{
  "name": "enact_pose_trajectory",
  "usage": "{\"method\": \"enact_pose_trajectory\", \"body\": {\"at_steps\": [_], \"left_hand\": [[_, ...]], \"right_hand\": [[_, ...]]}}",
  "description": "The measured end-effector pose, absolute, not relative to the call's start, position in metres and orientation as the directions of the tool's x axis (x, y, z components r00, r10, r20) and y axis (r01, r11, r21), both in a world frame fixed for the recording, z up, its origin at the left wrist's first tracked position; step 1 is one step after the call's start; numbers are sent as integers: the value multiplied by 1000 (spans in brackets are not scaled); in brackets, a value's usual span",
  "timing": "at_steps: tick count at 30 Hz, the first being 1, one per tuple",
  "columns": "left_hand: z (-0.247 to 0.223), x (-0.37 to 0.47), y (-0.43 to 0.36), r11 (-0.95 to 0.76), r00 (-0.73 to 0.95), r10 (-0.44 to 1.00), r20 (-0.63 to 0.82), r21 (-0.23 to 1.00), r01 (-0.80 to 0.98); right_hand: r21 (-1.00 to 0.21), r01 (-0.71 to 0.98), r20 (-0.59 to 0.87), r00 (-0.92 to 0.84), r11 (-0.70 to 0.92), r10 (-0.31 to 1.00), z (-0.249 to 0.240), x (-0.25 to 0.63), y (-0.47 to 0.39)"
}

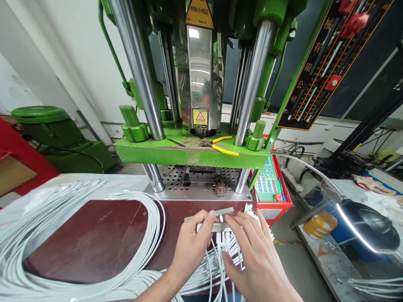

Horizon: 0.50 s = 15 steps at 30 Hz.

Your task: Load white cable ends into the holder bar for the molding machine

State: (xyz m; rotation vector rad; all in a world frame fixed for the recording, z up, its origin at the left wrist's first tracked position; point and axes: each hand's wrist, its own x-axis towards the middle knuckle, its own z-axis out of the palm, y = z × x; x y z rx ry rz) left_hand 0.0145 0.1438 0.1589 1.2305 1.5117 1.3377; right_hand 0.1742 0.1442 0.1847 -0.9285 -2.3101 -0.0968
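Note:
My left hand pinches a metal mould bar between thumb and fingers, above the brown work surface. A second metal bar lies just beyond it, with a small white piece between the two. White cable ends with plugs hang from the near bar toward me. My right hand is at the right end of the bars. Its fingers are stretched out and its thumb stands apart, with the fingertips at or close to the metal. Whether they touch it is hard to see.
A green press stands in front, with yellow-handled pliers on its plate. Coiled white cables lie on the left of the brown surface. A red control box and a lamp stand on the right.

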Motion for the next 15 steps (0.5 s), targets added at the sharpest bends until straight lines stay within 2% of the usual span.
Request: {"method": "enact_pose_trajectory", "body": {"at_steps": [5, 7, 11, 15], "left_hand": [[154, 19, 143, -31, -205, 977, 65, 986, 163], [153, 21, 142, -31, -182, 981, 62, 984, 173], [155, 25, 143, -33, -125, 990, 60, 979, 203], [158, 33, 144, -20, -89, 995, 38, 980, 198]], "right_hand": [[-130, 620, 689, -504, 773, 520, 175, 169, 147], [-199, 567, 710, -478, 799, 517, 178, 178, 149], [-392, 516, 640, -442, 761, 629, 184, 207, 146], [-538, 584, 605, -234, 607, 761, 175, 241, 127]]}}
